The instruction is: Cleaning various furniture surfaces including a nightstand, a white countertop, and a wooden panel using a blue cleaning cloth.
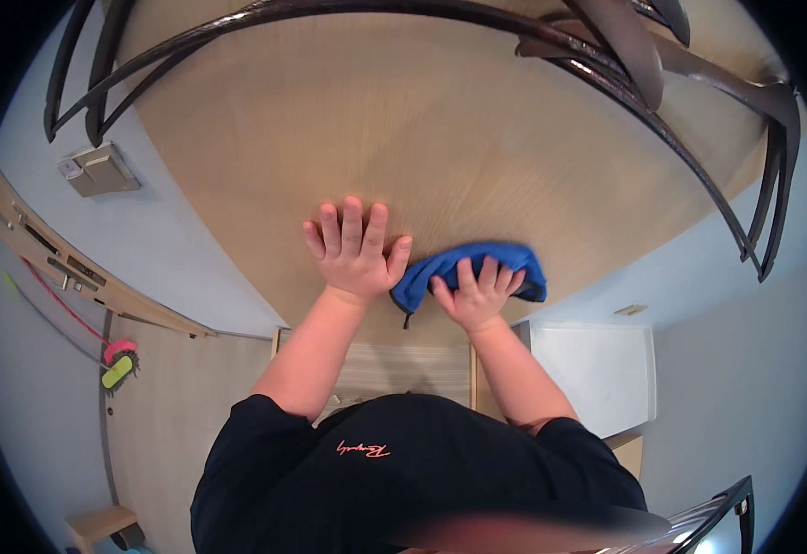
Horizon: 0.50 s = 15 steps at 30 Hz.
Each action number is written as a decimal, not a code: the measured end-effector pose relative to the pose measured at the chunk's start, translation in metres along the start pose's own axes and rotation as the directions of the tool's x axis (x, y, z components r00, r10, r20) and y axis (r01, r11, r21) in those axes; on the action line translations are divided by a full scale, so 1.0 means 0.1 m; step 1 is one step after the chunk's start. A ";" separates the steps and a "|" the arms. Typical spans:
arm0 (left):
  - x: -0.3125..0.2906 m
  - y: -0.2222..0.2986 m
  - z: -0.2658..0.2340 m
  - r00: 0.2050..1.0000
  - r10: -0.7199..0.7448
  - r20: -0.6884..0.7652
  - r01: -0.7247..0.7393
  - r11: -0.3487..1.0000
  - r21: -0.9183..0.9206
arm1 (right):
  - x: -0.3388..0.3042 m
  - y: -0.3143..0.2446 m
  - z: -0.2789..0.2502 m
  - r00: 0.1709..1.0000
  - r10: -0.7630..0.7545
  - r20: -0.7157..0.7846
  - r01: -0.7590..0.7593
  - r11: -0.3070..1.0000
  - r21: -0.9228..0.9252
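Observation:
A pale wooden tabletop [311, 120] spreads out ahead of me. My left hand [356, 251] lies flat on it near the close edge, fingers spread, holding nothing. To the right, my right hand [480, 294] bears down on a bunched blue cloth [449, 261] with a dark edge. The fingers of that hand rest bent over the cloth, which lies against the wood. A small dark loop hangs from the cloth's left end. The two hands are a short way apart.
Dark, glossy curved frames [403, 7] arch along the tabletop's far side. A switch plate [101, 172] is on the left wall. Mop heads, one pink [119, 349] and one green [117, 373], stand beyond. A white rectangular surface [597, 374] sits at the right.

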<state>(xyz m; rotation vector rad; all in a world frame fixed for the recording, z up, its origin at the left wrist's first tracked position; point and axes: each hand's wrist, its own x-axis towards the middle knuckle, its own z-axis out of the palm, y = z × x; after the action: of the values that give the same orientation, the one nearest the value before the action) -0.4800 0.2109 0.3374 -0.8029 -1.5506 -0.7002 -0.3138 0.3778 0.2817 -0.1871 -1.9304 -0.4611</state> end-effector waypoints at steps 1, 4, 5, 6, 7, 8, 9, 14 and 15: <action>0.01 0.01 -0.01 1.000 0.003 0.011 -0.003 1.000 -0.006 | -0.09 -0.03 0.02 1.000 -0.003 -0.021 0.003 1.000 -0.001; -0.03 -0.03 -0.04 1.000 0.006 0.020 -0.005 1.000 -0.010 | 0.06 -0.03 -0.02 1.000 -0.013 -0.013 0.013 0.999 0.044; -0.06 -0.06 -0.03 1.000 0.004 0.023 -0.003 1.000 -0.016 | 0.22 -0.03 -0.10 1.000 -0.018 0.025 0.016 0.996 0.086; -0.05 -0.08 -0.02 1.000 0.004 0.023 -0.004 1.000 -0.015 | 0.45 0.00 -0.18 0.999 -0.022 0.035 0.018 0.993 0.113; -0.06 -0.09 -0.03 1.000 0.003 0.031 -0.003 1.000 0.003 | 0.68 0.04 -0.27 0.998 -0.021 0.052 0.014 0.990 0.137; -0.08 -0.08 -0.06 0.999 0.002 0.046 -0.003 1.000 0.015 | 0.87 0.08 -0.33 0.999 0.000 0.039 -0.006 0.988 0.156; -0.08 -0.08 -0.07 0.999 0.005 0.053 -0.005 1.000 0.005 | 0.99 0.11 -0.32 0.999 0.019 -0.028 -0.015 0.988 0.155; -0.01 -0.06 -0.02 0.999 0.013 0.042 -0.013 1.000 0.008 | 0.48 0.03 -0.09 0.998 -0.001 -0.059 0.006 0.997 0.077; 0.00 -0.04 0.00 0.999 0.015 0.040 -0.014 1.000 -0.003 | 0.24 0.02 -0.02 0.999 -0.005 -0.043 0.008 0.998 0.058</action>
<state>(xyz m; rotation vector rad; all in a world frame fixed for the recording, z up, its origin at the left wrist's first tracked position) -0.4834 0.2088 0.3376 -0.8340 -1.5783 -0.6797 -0.3206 0.3771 0.3044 -0.1326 -1.9003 -0.4101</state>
